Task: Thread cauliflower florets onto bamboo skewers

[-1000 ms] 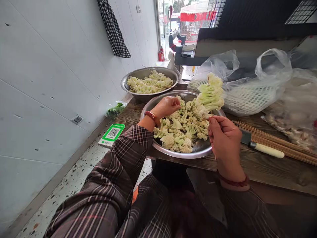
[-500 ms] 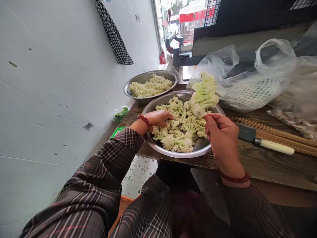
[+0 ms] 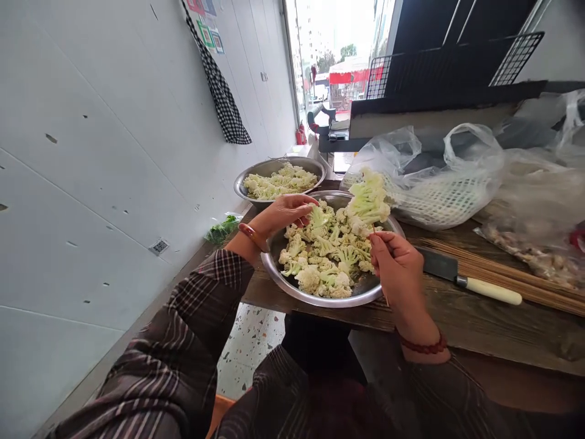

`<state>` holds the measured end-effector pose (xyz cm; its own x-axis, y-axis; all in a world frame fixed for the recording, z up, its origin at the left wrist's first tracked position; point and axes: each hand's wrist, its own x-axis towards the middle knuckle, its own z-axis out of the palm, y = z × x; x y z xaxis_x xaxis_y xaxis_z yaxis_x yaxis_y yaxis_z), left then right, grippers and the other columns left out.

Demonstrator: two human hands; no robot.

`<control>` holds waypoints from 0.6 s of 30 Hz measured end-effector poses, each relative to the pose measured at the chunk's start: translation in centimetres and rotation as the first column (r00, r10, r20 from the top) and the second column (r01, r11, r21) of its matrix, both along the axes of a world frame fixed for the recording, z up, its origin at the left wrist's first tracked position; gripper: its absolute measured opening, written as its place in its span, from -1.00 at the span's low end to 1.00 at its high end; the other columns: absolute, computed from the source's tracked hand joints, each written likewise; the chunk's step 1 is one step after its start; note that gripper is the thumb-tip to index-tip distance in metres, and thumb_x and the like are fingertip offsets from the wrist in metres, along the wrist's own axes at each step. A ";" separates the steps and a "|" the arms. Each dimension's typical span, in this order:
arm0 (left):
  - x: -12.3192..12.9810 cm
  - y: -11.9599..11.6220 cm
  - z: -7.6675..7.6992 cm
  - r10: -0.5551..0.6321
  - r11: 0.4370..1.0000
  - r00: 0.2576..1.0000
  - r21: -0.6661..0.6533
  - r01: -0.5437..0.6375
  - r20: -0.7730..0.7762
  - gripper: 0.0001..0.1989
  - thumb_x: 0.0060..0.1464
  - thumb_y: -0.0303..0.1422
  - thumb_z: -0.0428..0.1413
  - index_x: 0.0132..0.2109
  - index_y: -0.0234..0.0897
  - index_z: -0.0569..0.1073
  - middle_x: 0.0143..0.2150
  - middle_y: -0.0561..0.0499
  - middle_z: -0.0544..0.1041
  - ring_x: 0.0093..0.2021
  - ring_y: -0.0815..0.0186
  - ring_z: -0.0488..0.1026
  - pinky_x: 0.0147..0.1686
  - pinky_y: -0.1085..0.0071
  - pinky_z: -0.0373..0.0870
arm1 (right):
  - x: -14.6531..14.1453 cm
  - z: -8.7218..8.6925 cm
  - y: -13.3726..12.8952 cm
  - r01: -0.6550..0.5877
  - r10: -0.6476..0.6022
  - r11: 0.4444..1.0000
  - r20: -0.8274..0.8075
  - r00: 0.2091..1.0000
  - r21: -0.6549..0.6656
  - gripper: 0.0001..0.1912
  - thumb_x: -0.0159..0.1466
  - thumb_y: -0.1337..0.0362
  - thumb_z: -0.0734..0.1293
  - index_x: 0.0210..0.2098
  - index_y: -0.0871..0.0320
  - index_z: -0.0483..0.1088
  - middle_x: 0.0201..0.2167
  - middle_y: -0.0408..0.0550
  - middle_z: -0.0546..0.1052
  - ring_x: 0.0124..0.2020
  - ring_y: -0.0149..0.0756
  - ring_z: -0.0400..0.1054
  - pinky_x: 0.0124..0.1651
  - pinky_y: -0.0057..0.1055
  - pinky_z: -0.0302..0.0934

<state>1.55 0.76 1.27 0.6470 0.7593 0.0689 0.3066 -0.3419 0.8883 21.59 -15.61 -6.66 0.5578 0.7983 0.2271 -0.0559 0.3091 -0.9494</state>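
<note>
My right hand (image 3: pixel 398 266) pinches a thin wooden skewer (image 3: pixel 373 228) near the bowl's right rim. Cauliflower pieces (image 3: pixel 369 198) are threaded on the skewer above my fingers. My left hand (image 3: pixel 287 213) is closed on a cauliflower floret (image 3: pixel 319 219) just over the bowl's left side, thumb and fingers at its edge. Below both hands, a wide metal bowl (image 3: pixel 315 300) holds many loose florets (image 3: pixel 320 274). Behind it stands a second metal bowl (image 3: pixel 240 188) with skewered cauliflower (image 3: pixel 283 182) in it.
Right of the bowl, a cleaver (image 3: pixel 489 290) with a pale handle lies beside a bundle of skewers (image 3: pixel 484 262) on the wooden table (image 3: pixel 457 323). Plastic bags (image 3: pixel 439 195) sit at the back right. A white wall (image 3: pixel 114 152) rises on the left.
My left hand has lifted from among the florets with one in its fingers. My right hand still holds the loaded skewer. The camera view has tilted up.
</note>
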 end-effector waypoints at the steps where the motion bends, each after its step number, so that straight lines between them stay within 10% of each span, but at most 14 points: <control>1: 0.3 -0.4 0.0 -0.002 0.999 0.998 -0.038 0.004 0.055 -0.74 0.19 -0.30 0.18 -0.01 -0.29 0.57 -0.36 -0.04 0.54 -0.39 0.37 0.51 -0.37 0.42 0.46 | 0.0 0.1 0.0 -0.002 0.002 1.000 -0.002 1.000 0.006 -0.63 0.19 -0.03 0.47 -0.29 0.17 0.50 -0.66 -0.28 0.34 -0.65 -0.47 0.15 -0.63 -0.52 -0.01; 7: 1.9 -1.5 -0.8 -0.047 0.999 0.996 -0.018 0.048 0.071 -0.76 0.20 -0.37 0.15 0.00 -0.31 0.54 -0.30 -0.01 0.50 -0.36 0.41 0.50 -0.30 0.41 0.45 | -0.2 0.4 -0.4 -0.006 0.007 1.000 -0.023 1.000 0.009 -0.68 0.19 0.02 0.48 -0.31 0.17 0.49 -0.66 -0.29 0.34 -0.68 -0.51 0.11 -0.66 -0.54 -0.05; 18: -0.3 0.7 -2.3 -0.016 0.876 0.852 0.403 0.265 -0.524 -0.86 -0.05 -0.46 0.17 -0.29 -0.26 0.60 -0.38 0.03 0.55 -0.39 0.36 0.40 -0.29 0.43 0.27 | 0.0 0.5 -0.5 0.008 -0.008 1.000 0.003 1.000 0.000 -0.70 0.20 0.03 0.47 -0.31 0.15 0.48 -0.66 -0.30 0.33 -0.68 -0.50 0.12 -0.67 -0.53 -0.03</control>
